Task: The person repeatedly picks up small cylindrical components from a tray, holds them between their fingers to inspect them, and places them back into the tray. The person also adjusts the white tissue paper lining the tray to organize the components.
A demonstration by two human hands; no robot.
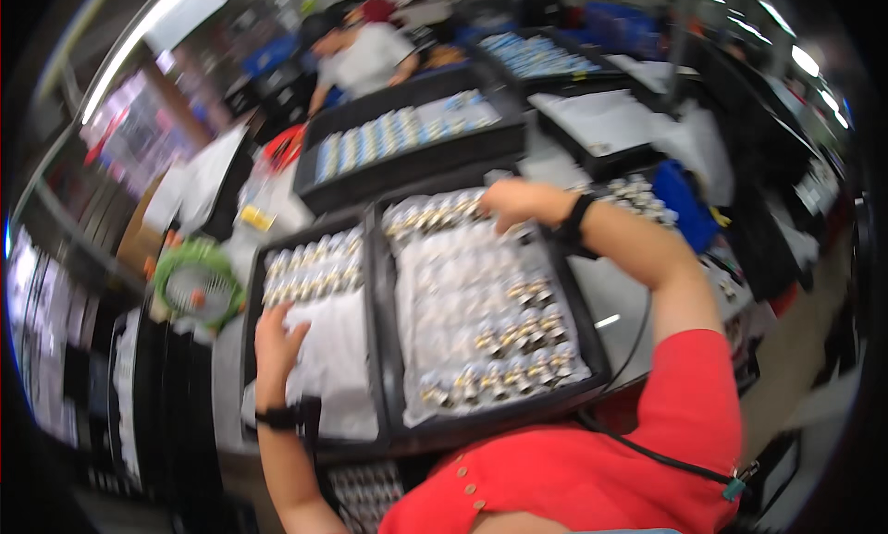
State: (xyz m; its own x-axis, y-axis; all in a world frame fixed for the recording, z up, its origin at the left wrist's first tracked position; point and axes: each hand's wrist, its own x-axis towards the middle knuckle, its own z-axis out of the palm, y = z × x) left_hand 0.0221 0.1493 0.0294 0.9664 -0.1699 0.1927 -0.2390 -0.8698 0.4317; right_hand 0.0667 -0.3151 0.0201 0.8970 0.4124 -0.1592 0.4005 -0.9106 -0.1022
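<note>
small metal parts (pixel 504 326) lie in rows inside the right black tray (pixel 592 344), on a clear pocketed sheet. right hand (pixel 518 201) reaches to that tray's far edge, fingers curled down over the parts there; whether it grips one cannot be told through the blur. left hand (pixel 276 344) rests flat, fingers spread, on the white sheet (pixel 338 358) in the left black tray (pixel 252 284), just below its own rows of parts. both trays sit side by side on the surface (pixel 615 303).

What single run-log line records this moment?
left hand: flat on white sheet, left tray | right hand: reaching small metal parts, right tray's far end
</note>
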